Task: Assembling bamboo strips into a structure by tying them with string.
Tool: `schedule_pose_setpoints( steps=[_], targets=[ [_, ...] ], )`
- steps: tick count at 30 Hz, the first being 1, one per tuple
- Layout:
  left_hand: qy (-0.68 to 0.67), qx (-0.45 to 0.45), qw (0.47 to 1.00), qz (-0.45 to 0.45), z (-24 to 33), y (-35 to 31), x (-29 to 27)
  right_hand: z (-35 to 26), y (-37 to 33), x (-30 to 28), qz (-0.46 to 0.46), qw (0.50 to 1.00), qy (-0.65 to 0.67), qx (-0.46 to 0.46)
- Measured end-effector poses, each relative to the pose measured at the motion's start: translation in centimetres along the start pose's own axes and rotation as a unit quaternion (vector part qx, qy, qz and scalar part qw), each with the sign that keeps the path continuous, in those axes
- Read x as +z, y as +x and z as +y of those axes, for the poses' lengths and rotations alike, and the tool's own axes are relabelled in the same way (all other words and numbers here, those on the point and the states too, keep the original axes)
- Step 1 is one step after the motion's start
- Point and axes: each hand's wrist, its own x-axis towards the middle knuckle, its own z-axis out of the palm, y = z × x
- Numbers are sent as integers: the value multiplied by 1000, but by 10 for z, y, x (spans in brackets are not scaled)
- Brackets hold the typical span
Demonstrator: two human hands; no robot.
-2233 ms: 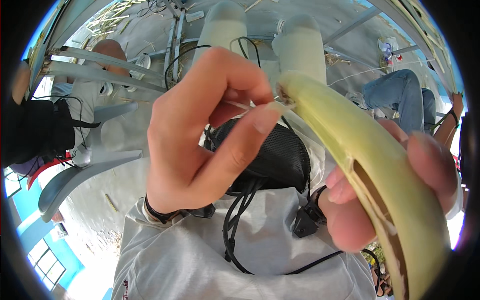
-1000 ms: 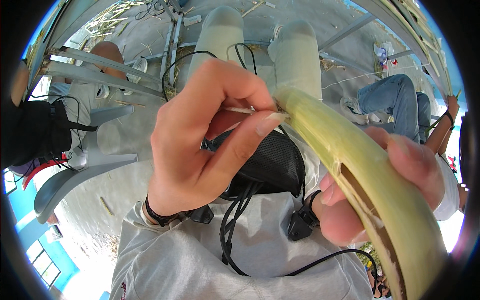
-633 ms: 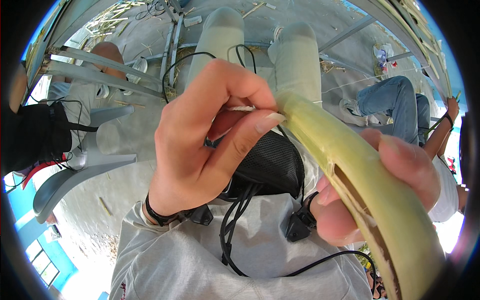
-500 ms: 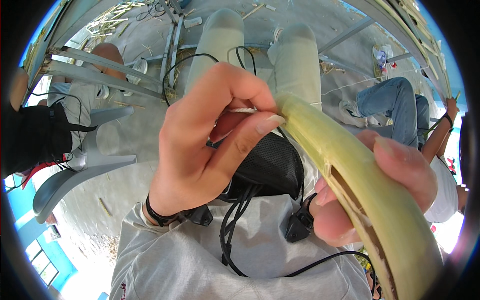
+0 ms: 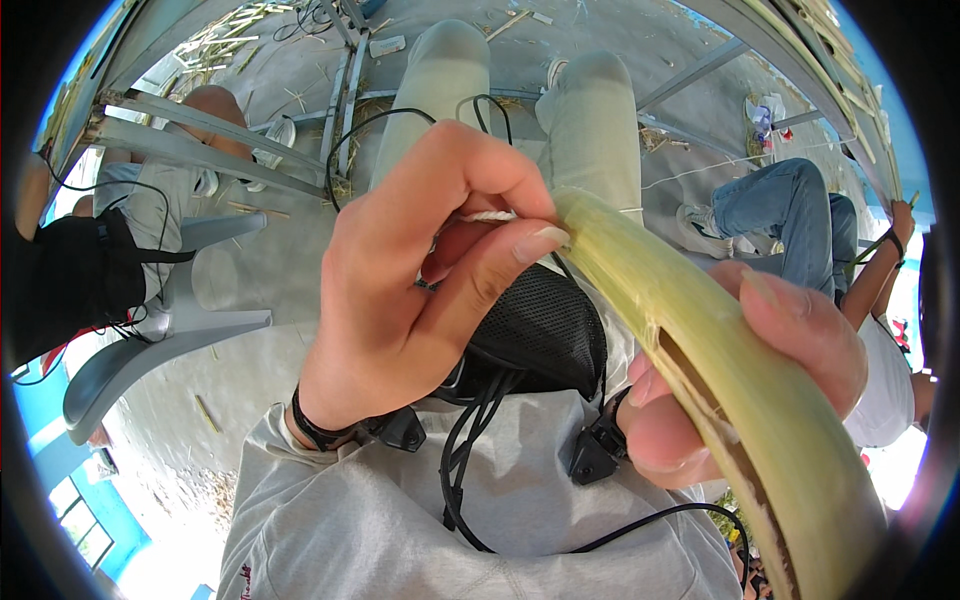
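A thick, curved yellow-green plant stalk (image 5: 690, 290) slants across the right half of the view, its narrow end near the middle. Along its near side runs a long brown-edged slit (image 5: 700, 390). My right hand (image 5: 815, 335) is closed around the stalk's middle, with the thumb on the far side and fingers on the near side. At the narrow end my left hand (image 5: 375, 290) is closed in a pinch, thumb against forefinger. Within its curled fingers shows a short piece of white twisted string (image 5: 488, 216), leading to the stalk's tip. The pinched spot itself is hidden by the fingertips.
Black cables (image 5: 465, 430) and a black mesh pouch (image 5: 540, 325) lie against my lap. Metal frame bars (image 5: 220, 145) stand ahead at left and right. A grey chair (image 5: 170, 340) with a seated person is at left; another person in jeans (image 5: 775, 225) sits at right. Plant scraps litter the floor.
My right thumb and fingers have shifted very slightly on the stalk. A little more of the white string shows in my left hand. Otherwise both grips stay the same.
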Motion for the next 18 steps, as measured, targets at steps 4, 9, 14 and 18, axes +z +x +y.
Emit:
schedule_pose_setpoints(
  steps=[4, 9, 14, 18],
  targets=[
    [-1, -15, 1000, 3, 1, 0, 0, 0, 0, 0, 2, 1000, 2, -1],
    [2, -18, 1000, 6, 0, 0, 0, -1, 1, 2, 7, 1000, 2, 1],
    [-1, 7, 1000, -13, -3, -1, -2, -2, 1, 5, 14, 1000, 0, 4],
    [-14, -1, 999, -29, -3, -2, -4, -3, 1, 6, 24, 1000, -1, 8]
  ],
)
